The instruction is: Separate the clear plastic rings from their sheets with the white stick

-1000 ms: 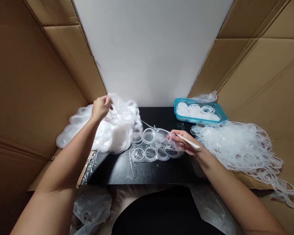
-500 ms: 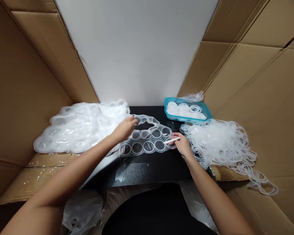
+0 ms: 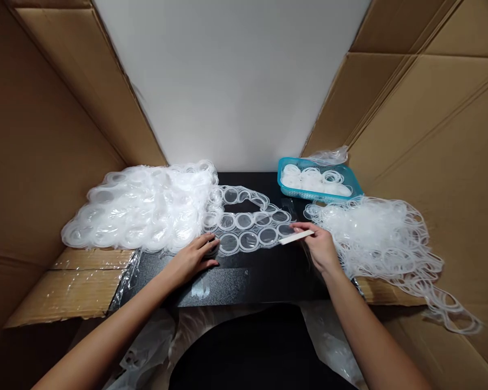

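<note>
A clear plastic sheet with rows of white-edged rings (image 3: 248,239) lies on the black tabletop, joined at its left to a thick pile of similar sheets (image 3: 146,208). My left hand (image 3: 195,254) rests at the sheet's lower left corner, its fingers stretched out over the rings there. Between the fingers of my right hand (image 3: 317,244) is a flat, pale stick (image 3: 296,236), its tip pointing left near the sheet's lower right edge. The thumb and index finger of that hand are at the sheet's right end.
A blue plastic basket (image 3: 284,189) at the back right holds stacks of white rings (image 3: 309,179). To the right lies a tangled heap of ring-cut plastic strips (image 3: 378,233), trailing over the edge. Cardboard walls (image 3: 427,119) flank the black table (image 3: 264,287).
My left hand has come down from the sheet's upper left toward its near left corner. My right hand, with the stick, has shifted slightly right. The view has moved a little.
</note>
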Available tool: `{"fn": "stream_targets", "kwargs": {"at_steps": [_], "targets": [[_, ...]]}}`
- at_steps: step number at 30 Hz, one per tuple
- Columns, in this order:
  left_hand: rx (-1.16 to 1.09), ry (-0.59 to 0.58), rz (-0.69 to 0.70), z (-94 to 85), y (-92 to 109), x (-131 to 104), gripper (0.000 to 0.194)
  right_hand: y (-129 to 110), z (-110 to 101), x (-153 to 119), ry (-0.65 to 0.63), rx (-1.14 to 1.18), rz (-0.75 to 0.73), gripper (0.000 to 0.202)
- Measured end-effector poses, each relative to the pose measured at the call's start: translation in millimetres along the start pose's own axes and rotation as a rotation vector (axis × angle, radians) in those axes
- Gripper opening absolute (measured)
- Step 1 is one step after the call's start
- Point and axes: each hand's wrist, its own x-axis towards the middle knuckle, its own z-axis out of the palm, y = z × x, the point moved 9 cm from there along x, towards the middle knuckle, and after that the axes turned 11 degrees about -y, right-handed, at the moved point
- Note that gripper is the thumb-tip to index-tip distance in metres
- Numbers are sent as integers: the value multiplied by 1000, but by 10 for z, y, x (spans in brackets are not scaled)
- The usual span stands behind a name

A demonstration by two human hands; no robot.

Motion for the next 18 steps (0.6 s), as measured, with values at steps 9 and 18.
{"fn": "stream_targets", "kwargs": {"at_steps": [9,18], "targets": [[-114,541,-192,-1055,55,-61,18,-1415,-315,-49,211,168,-517,28],[-125,1325,-4,-2708,1458,-827,22,-2764,-468,-847,332,214,-1038,29]]}}
